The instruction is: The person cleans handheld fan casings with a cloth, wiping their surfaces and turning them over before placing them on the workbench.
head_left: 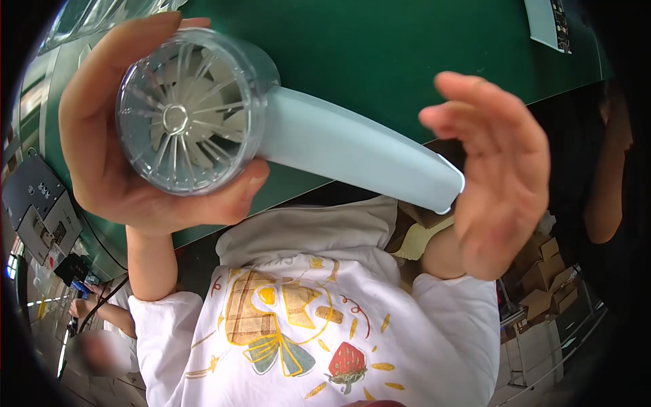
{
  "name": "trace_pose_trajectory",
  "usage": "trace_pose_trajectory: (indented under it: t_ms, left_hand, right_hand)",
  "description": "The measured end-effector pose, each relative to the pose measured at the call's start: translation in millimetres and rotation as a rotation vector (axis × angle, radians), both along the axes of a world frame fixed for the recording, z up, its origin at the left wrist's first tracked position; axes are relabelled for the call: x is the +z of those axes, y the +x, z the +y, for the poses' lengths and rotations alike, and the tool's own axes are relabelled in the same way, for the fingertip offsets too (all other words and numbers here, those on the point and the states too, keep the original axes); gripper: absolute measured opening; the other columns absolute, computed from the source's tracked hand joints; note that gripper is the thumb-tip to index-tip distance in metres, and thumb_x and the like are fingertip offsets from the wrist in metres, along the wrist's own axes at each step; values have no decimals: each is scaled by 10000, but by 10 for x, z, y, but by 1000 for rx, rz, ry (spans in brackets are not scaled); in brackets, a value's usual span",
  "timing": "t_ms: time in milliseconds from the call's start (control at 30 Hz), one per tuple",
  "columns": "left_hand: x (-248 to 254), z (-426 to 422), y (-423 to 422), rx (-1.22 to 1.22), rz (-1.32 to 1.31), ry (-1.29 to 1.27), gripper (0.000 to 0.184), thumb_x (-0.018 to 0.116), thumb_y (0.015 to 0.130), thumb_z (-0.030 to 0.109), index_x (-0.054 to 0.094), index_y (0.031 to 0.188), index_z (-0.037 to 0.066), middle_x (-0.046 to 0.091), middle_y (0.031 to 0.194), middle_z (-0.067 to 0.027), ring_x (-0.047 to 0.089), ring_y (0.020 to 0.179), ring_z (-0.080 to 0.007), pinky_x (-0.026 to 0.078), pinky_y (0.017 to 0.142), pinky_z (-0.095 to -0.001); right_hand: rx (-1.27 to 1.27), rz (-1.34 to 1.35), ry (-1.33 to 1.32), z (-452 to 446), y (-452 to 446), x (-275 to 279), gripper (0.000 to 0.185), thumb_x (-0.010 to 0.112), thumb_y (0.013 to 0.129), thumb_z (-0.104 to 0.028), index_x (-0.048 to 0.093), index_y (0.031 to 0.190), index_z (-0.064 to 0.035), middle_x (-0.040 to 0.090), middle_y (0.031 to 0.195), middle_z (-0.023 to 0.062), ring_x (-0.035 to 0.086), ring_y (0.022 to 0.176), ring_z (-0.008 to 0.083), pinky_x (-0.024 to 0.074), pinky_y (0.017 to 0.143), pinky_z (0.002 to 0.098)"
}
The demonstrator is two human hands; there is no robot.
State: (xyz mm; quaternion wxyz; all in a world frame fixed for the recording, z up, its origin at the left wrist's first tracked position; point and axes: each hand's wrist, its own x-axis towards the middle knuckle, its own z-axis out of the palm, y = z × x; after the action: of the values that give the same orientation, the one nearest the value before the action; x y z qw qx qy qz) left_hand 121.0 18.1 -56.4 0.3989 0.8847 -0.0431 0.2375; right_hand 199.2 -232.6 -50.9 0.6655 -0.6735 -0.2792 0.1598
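Observation:
A handheld fan with a clear round cage and pale blades (186, 115) is held up at the upper left, its light blue handle (352, 146) slanting down to the right. My left hand (129, 136) is wrapped round the cage, with the thumb under its lower edge. Beside the handle's far end, my right hand (498, 169) is spread with its fingers apart and curved; its palm is close to the handle tip, and whether they touch is hard to tell.
A green table (366, 47) lies behind the fan. On it are a light blue part (542, 24) at the upper right and clear plastic bags (102, 20) at the upper left. Cardboard boxes (542, 278) stand at the lower right. Another person (102, 349) is at the lower left; an arm (607, 183) shows at the right.

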Motion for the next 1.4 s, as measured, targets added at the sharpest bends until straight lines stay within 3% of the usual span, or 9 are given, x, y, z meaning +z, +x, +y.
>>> trace_pose_trajectory:
  t_ms: [133, 467, 667, 967, 1400]
  left_hand:
    - [13, 33, 6, -33, -18, 35, 749, 685, 620, 410, 438, 1218, 33, 589, 1071, -235, 618, 918, -343, 514, 798, -416]
    - [120, 73, -29, -30, -65, 83, 754, 686, 630, 450, 411, 1235, 91, 572, 1100, -254, 612, 929, -357, 523, 805, -442]
    - [75, 35, -13, -18, -84, 82, 768, 679, 633, 473, 426, 1233, 65, 580, 1092, -223, 617, 917, -347, 524, 793, -442]
    - [110, -87, -77, 102, 69, -4, 828, 649, 641, 560, 492, 1176, -52, 586, 1059, -155, 627, 826, -311, 529, 744, -432]
    - [59, -84, -74, 126, 98, -58, 824, 642, 665, 583, 495, 1174, -49, 591, 1047, -163, 627, 833, -315, 517, 740, -408]
  right_hand:
    - [58, 114, 163, 53, -206, -97, 550, 509, 791, -239, 433, 1226, 88, 530, 1154, 299, 566, 999, 300, 465, 841, 341]
    - [101, 139, 201, 57, -170, 10, 524, 515, 720, -161, 479, 1177, 94, 535, 1140, 310, 558, 1006, 336, 464, 846, 360]
    - [60, 160, 160, 69, -207, 53, 526, 507, 726, -168, 478, 1173, 107, 554, 1109, 309, 577, 971, 328, 475, 827, 351]
    - [64, 378, 199, 46, -235, 43, 519, 475, 770, -193, 475, 1178, 127, 582, 1061, 305, 609, 885, 319, 501, 788, 341]
    - [98, 454, 216, 4, -210, 59, 510, 447, 805, -216, 478, 1170, 139, 558, 1097, 330, 595, 958, 361, 491, 833, 393]
